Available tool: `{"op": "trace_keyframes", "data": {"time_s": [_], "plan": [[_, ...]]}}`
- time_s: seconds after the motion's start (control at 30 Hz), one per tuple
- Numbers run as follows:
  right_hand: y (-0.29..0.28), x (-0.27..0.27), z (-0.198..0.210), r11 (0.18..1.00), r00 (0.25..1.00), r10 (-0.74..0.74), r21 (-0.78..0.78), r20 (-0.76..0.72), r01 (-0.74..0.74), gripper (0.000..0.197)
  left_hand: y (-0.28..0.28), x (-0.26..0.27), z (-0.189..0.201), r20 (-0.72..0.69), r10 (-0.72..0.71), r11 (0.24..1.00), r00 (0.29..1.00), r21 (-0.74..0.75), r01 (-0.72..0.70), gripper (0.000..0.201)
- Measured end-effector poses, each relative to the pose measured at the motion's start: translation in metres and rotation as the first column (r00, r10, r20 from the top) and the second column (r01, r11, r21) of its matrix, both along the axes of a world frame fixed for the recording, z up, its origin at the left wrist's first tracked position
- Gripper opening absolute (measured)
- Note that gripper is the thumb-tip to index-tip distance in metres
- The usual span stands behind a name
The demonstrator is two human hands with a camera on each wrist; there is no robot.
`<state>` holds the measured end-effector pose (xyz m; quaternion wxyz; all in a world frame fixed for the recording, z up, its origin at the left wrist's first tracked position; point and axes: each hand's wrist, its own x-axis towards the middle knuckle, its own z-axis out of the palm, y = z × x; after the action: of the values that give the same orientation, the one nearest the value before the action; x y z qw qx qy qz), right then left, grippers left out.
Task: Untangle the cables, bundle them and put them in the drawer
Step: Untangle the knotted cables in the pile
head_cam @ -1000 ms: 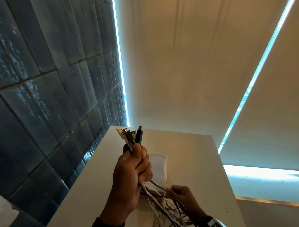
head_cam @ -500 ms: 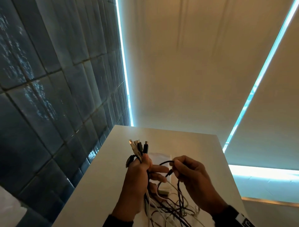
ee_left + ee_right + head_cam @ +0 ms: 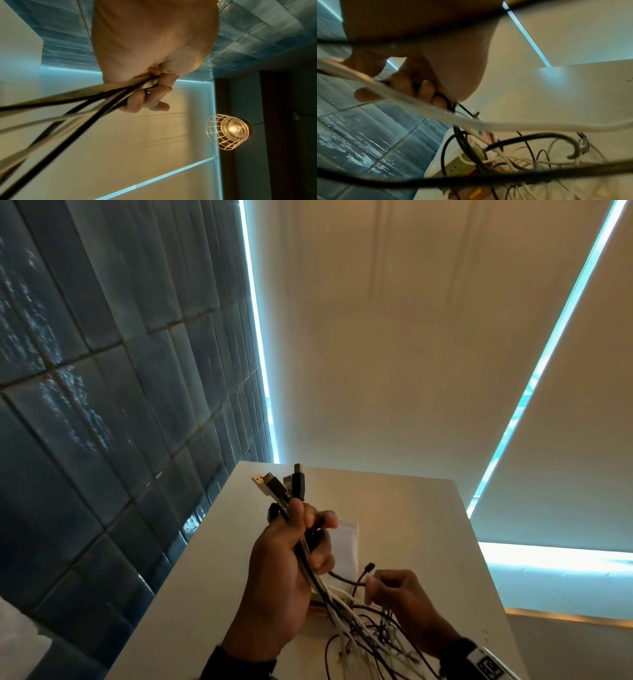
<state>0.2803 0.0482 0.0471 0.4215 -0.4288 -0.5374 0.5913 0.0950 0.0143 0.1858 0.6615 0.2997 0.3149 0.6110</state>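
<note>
My left hand [image 3: 287,570] was clenched around a bunch of cables [image 3: 310,563], their plugs [image 3: 281,484] sticking up at frame centre. Lower right, my right hand [image 3: 400,594] pinched a thin dark cable [image 3: 346,578]. The remaining tangle [image 3: 370,635] lay on the white cabinet top [image 3: 411,518], bottom centre.

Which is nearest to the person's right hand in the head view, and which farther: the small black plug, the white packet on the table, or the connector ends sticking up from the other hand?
From the right hand:
1. Small black plug, just above its fingertips.
2. White packet, on the table behind the left hand.
3. Connector ends, up top, above the left hand's grip.
</note>
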Motion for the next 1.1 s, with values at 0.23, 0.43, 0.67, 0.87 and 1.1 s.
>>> {"op": "trace_keyframes", "data": {"time_s": [0.23, 0.43, 0.67, 0.87, 1.1], "plan": [[0.006, -0.005, -0.034, 0.998, 0.996, 0.047, -0.042, 0.074, -0.044, 0.033, -0.003, -0.004, 0.007, -0.012, 0.031, 0.989, 0.999, 0.146, -0.029, 0.036], [0.006, -0.004, -0.066, 0.992, 0.961, 0.113, 0.031, 0.251, -0.125, 0.032, -0.004, -0.015, -0.001, 0.008, 0.038, 0.99, 0.999, 0.132, -0.038, 0.034], [0.013, -0.004, -0.032, 0.988, 0.889, -0.036, 0.153, 0.456, -0.039, 0.024, -0.007, -0.023, -0.009, -0.238, 0.043, 0.999, 0.97, 0.025, -0.038, 0.031], [0.01, -0.002, 0.034, 0.995, 0.995, -0.079, 0.07, 0.062, 0.075, 0.018, -0.001, -0.006, -0.02, -0.357, 0.023, 0.993, 0.934, -0.102, -0.063, 0.033], [-0.008, -0.008, 0.069, 0.98, 0.978, 0.109, 0.184, -0.177, -0.076, 0.016, 0.007, 0.01, -0.032, -0.34, -0.062, 0.954, 0.938, -0.298, -0.045, 0.034]]}}
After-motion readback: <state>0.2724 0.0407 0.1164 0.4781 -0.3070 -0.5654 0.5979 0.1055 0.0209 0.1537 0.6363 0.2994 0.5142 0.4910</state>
